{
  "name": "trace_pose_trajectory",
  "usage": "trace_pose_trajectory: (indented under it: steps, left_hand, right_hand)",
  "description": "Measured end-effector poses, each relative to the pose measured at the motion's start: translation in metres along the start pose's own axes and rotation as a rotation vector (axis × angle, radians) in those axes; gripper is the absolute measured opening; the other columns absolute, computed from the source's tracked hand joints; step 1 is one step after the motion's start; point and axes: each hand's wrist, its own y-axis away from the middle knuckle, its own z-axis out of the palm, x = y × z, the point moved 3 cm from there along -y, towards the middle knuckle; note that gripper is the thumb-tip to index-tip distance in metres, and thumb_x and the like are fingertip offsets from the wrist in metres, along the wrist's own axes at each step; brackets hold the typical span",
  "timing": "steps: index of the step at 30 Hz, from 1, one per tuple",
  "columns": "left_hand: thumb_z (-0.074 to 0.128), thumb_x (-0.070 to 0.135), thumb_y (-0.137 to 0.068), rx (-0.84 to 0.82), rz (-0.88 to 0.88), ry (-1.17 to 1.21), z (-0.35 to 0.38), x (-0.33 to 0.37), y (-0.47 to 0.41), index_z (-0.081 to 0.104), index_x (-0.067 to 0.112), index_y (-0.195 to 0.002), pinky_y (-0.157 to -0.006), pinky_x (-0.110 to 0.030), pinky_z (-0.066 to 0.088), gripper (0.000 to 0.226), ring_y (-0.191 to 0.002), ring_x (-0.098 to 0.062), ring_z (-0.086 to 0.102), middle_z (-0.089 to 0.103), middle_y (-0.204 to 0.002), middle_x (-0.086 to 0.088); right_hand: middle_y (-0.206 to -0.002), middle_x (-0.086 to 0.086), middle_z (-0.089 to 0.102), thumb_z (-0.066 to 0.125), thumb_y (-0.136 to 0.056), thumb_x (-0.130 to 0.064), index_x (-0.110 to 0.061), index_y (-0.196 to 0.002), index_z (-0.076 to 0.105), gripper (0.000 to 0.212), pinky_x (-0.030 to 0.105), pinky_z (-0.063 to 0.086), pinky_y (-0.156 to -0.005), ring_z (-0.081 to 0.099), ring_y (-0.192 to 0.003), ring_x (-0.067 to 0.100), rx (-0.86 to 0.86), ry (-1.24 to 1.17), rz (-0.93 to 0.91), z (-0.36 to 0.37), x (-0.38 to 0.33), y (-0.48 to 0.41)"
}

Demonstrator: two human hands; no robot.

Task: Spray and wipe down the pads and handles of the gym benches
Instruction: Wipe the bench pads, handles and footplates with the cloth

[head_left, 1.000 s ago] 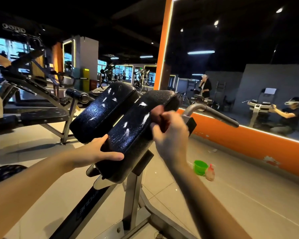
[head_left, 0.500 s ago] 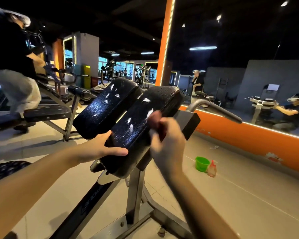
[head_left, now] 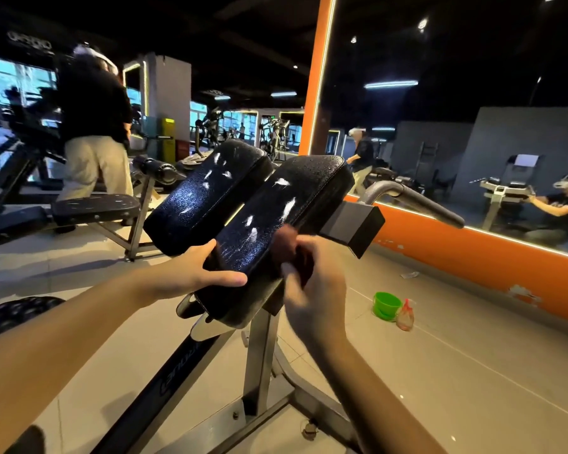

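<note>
The left hand (head_left: 191,273) is holding the low left edge of the right pad (head_left: 286,204). Its grip is clamped there, with the thumb lying flat along the front and the fingers tucking into the gap between the two pads. The right hand (head_left: 312,283) is looking a bit blurry. Its grip is closed round a dark red cloth (head_left: 284,244), and it is pressing the cloth on the low right side of that pad. The right pad and the left pad (head_left: 204,198) are black and bumpy and are tilting up and away. They are shining wet, with small white blobs of foam sitting on them. A steel post (head_left: 259,362) is holding them up. A bent grey handle (head_left: 417,198) is sticking out to the right, behind a black block (head_left: 354,224). On the pale tiled floor (head_left: 473,371), a green bucket (head_left: 387,306) is sitting just beside a spray bottle (head_left: 405,315), near the orange wall (head_left: 473,257). A big mirror (head_left: 440,93) above that wall is showing people and machines. Far left, a person (head_left: 92,126) in a black top is standing by a flat bench (head_left: 95,204). Small lights are glowing on the dark ceiling.
</note>
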Motion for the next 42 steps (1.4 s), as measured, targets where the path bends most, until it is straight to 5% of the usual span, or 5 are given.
trace_pose_trajectory:
  steps: [3,12,19,37,42]
  left_hand:
    - [0.082,0.076,-0.06,0.031,-0.012,0.001,-0.001,-0.001,0.002,0.007,0.027,-0.164,-0.12,-0.043,0.027,0.138,-0.15,-0.024,0.027,0.018,-0.165,0.006]
    - [0.082,0.071,-0.064,0.01,-0.015,0.016,0.002,0.006,0.005,0.008,0.027,-0.163,-0.118,-0.042,0.03,0.131,-0.145,-0.023,0.033,0.023,-0.164,0.002]
    - [0.074,0.092,-0.026,-0.004,-0.016,-0.024,0.0,0.006,0.007,0.004,0.026,-0.164,-0.12,-0.044,0.027,0.168,-0.15,-0.026,0.026,0.016,-0.167,0.001]
    - [0.082,0.077,-0.057,0.012,-0.001,0.0,-0.001,0.0,0.0,0.006,0.024,-0.164,-0.117,-0.039,0.03,0.142,-0.143,-0.018,0.033,0.022,-0.166,0.003]
    - [0.078,0.089,-0.036,0.018,-0.019,-0.03,-0.003,-0.004,-0.001,0.005,0.026,-0.164,-0.121,-0.042,0.027,0.161,-0.15,-0.022,0.027,0.016,-0.168,0.004]
  right_hand:
    - [-0.105,-0.014,0.062,0.071,-0.089,-0.007,-0.026,-0.122,0.061,0.039,0.01,0.046,-0.083,0.056,-0.099,0.0,-0.22,-0.079,-0.022,-0.003,-0.001,0.028]
    - [-0.112,0.006,0.07,0.069,-0.092,0.0,-0.011,-0.12,0.055,0.033,0.02,0.057,-0.086,0.068,-0.109,0.013,0.101,-0.56,0.3,-0.013,0.009,-0.027]
    - [-0.111,0.001,0.061,0.073,-0.09,-0.016,-0.012,-0.119,0.064,0.031,0.005,0.041,-0.079,0.053,-0.095,0.008,0.264,0.115,0.05,-0.006,0.009,-0.02]
    - [-0.11,0.006,0.061,0.075,-0.083,-0.005,-0.009,-0.12,0.06,0.041,0.022,0.047,-0.085,0.051,-0.098,0.01,0.279,0.042,-0.032,0.001,0.014,-0.016]
    - [-0.104,-0.001,0.06,0.078,-0.086,-0.01,-0.014,-0.115,0.059,0.035,0.014,0.045,-0.08,0.052,-0.09,0.01,0.098,0.056,-0.081,0.027,-0.007,0.037]
